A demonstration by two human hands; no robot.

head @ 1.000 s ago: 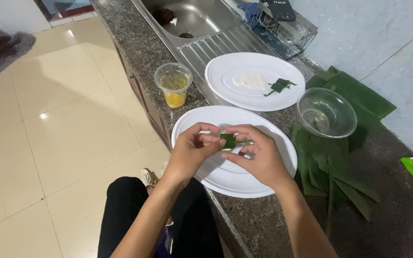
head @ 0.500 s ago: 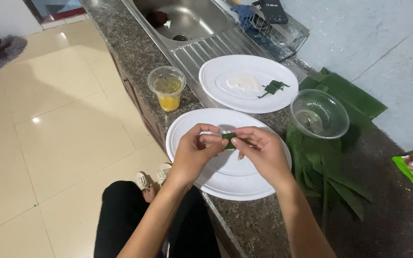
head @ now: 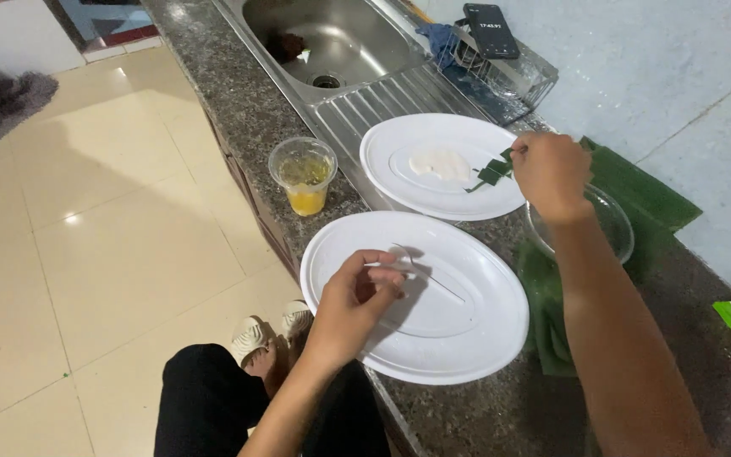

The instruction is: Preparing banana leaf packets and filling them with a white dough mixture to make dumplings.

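Note:
My right hand is stretched out to the far white plate, with its fingertips pinched on a small folded green leaf piece at the plate's right edge. A white patch of paste lies in the middle of that plate. My left hand hovers over the near white plate and pinches a thin pale stick that points right across the plate. Nothing else lies on the near plate.
A plastic cup of yellow liquid stands at the counter's edge. A glass bowl rests on banana leaves to the right. The steel sink, a rack with a phone and a tiled floor surround the spot.
Both hands were together on the leaf piece over the near plate. My right hand has carried it out to the far plate, while my left hand stays over the near plate with the stick.

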